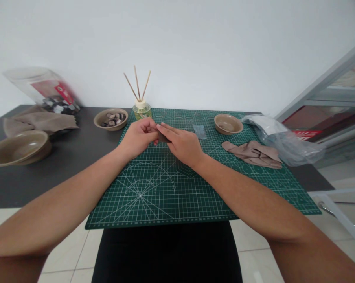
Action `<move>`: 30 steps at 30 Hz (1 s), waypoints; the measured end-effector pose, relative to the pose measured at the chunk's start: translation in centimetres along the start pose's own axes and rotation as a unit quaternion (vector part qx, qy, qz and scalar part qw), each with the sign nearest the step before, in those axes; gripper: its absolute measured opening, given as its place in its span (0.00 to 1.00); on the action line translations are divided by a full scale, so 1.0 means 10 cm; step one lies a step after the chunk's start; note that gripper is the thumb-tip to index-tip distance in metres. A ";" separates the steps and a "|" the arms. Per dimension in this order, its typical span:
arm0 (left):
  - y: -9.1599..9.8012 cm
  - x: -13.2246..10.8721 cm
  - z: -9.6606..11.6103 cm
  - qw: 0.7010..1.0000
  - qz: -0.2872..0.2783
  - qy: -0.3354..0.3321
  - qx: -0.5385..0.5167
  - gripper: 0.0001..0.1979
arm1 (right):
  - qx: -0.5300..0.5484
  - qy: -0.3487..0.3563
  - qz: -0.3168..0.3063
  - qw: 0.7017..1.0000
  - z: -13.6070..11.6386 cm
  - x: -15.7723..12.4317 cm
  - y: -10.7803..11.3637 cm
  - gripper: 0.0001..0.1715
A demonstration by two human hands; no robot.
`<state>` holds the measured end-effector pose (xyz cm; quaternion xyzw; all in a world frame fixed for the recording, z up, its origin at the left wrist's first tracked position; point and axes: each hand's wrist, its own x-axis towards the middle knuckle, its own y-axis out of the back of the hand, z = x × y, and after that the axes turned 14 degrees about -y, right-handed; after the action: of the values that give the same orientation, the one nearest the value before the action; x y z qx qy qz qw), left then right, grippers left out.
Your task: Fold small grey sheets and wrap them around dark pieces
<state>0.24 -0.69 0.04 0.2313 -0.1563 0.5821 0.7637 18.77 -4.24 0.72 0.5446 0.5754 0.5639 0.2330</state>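
Above the middle of the green cutting mat, my hands meet at the fingertips. My left hand is closed, thumb and fingers pinching something mostly hidden. A small flat brown piece shows between the hands, under the fingers of my right hand. Those fingers are pressed together over it; whether it is cloth, paper or wood I cannot tell. Just beyond my right hand lies a small clear plastic packet. A bowl of dark and tan chunks stands to the left, off the mat.
A reed diffuser stands behind my left hand. On the right are a small bowl, a crumpled brown cloth and a plastic bag. Far left are a larger bowl, another cloth and a clear bag of pieces.
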 end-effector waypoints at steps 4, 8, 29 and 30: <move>0.00 0.00 -0.04 1.000 0.009 -0.007 -0.022 0.08 | 0.006 -0.015 -0.002 1.000 0.01 0.00 -0.01 0.35; 0.01 0.00 -0.05 1.000 -0.002 0.003 -0.027 0.08 | 0.015 -0.012 -0.006 1.000 0.00 0.00 -0.01 0.33; -0.02 -0.01 -0.05 0.997 0.020 -0.008 -0.079 0.10 | 0.034 -0.027 -0.023 0.999 -0.03 0.00 0.07 0.31; -0.02 -0.01 -0.05 0.997 0.017 -0.005 -0.079 0.10 | 0.034 -0.027 -0.024 0.999 -0.03 0.00 0.07 0.31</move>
<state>0.43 -0.56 -0.49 0.1706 -0.2093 0.5801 0.7685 18.77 -4.48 1.41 0.5530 0.6011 0.5232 0.2432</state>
